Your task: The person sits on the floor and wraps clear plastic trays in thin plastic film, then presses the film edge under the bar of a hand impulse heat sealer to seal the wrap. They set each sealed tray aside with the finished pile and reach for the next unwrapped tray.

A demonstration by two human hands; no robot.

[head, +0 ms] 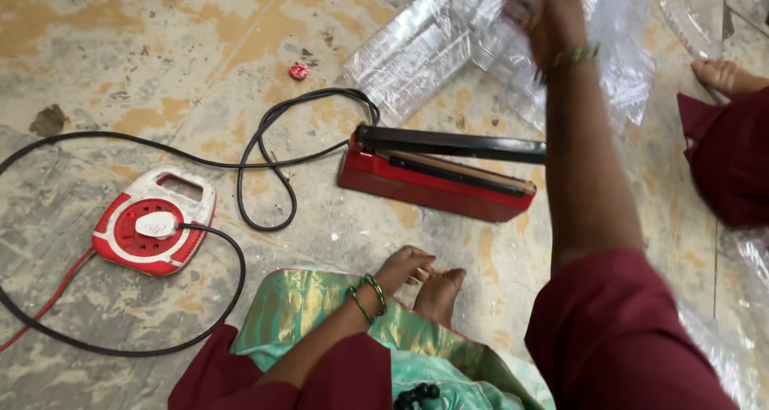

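Cable reel (152,224) lies well left of the red heat sealer (436,178). Near the sealer's front, our left hand (404,267) rests loosely curled, holding nothing. Beyond it, our right hand (553,14) reaches into clear plastic bags (432,46); grip blurred, we cannot tell. We should lift one bag only.

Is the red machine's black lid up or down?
Up. The red sealing machine has its black arm lifted at an angle, with a clear gap above the red base and the sealing strip showing underneath.
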